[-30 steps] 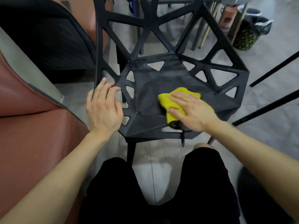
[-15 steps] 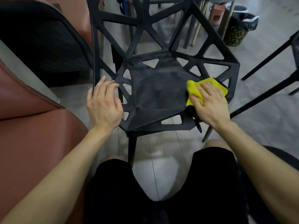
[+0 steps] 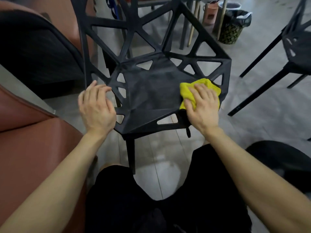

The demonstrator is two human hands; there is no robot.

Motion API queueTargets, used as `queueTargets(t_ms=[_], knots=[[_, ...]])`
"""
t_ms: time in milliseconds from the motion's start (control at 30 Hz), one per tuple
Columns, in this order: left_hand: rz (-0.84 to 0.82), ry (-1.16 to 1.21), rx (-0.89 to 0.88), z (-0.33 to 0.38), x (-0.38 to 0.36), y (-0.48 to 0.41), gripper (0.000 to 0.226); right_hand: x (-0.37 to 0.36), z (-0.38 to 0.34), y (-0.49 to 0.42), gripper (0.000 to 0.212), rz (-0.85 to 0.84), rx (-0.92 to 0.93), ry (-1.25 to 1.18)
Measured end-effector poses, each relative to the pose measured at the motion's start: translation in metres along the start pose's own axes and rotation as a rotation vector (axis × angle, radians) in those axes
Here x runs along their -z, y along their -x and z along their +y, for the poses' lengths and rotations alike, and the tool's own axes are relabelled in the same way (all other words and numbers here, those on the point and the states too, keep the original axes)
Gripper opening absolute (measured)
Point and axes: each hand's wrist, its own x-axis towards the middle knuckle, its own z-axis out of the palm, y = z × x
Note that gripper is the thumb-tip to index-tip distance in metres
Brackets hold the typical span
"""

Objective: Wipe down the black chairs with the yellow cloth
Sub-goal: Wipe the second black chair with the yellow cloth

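Note:
A black chair [image 3: 151,91] with triangular cut-outs stands in front of me, its seat facing me. The yellow cloth [image 3: 186,91] lies bunched on the right side of the seat. My right hand [image 3: 202,106] presses flat on the cloth with straight fingers. My left hand [image 3: 96,106] rests on the seat's left edge, fingers slightly bent, blurred. A black strap hangs from under the cloth over the seat's front edge.
A second black chair [image 3: 296,52] stands at the right. A brown-red upholstered seat [image 3: 33,132] fills the left, with a dark chair back [image 3: 37,52] behind it. A bin with a black liner [image 3: 234,26] sits far right on the grey tiled floor.
My right hand slid the cloth from the seat's front middle to its right side. My left hand stayed on the left edge, its fingers now a little more bent.

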Motion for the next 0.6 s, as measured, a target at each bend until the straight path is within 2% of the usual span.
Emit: queueTargets(t_ms=[33, 67, 133, 200, 267, 333, 400, 433, 533, 600], knots=[[-0.01, -0.009, -0.002, 0.0, 0.0, 0.0, 0.041, -0.011, -0.025, 0.009, 0.048, 0.013, 0.001, 0.017], [-0.02, -0.022, 0.0, 0.0, 0.0, 0.0, 0.04, -0.02, -0.057, 0.023, 0.05, -0.015, 0.08, -0.004], [-0.034, -0.033, -0.008, 0.0, 0.003, -0.001, 0.039, -0.034, -0.103, 0.049, 0.055, -0.11, 0.367, -0.075], [-0.027, -0.024, -0.014, 0.0, 0.006, -0.001, 0.038, -0.034, -0.085, 0.048, 0.059, -0.165, 0.604, -0.062], [-0.022, -0.026, -0.018, 0.001, 0.009, -0.001, 0.036, -0.023, -0.029, 0.032, 0.061, -0.141, 0.609, -0.042], [-0.025, -0.043, -0.033, 0.004, 0.009, -0.001, 0.034, -0.009, 0.019, 0.029, 0.059, -0.084, 0.399, -0.012], [-0.024, -0.058, -0.029, 0.005, 0.007, -0.002, 0.032, -0.008, 0.013, 0.037, 0.059, -0.023, 0.21, 0.016], [-0.022, -0.066, -0.025, 0.005, 0.007, -0.002, 0.03, -0.016, -0.009, 0.043, 0.06, -0.022, 0.188, 0.011], [-0.004, -0.076, -0.022, 0.008, 0.006, -0.004, 0.026, -0.036, -0.084, 0.058, 0.067, -0.115, 0.423, -0.04], [0.002, -0.043, -0.024, 0.007, 0.008, -0.004, 0.026, -0.037, -0.075, 0.053, 0.065, -0.143, 0.599, -0.039]])
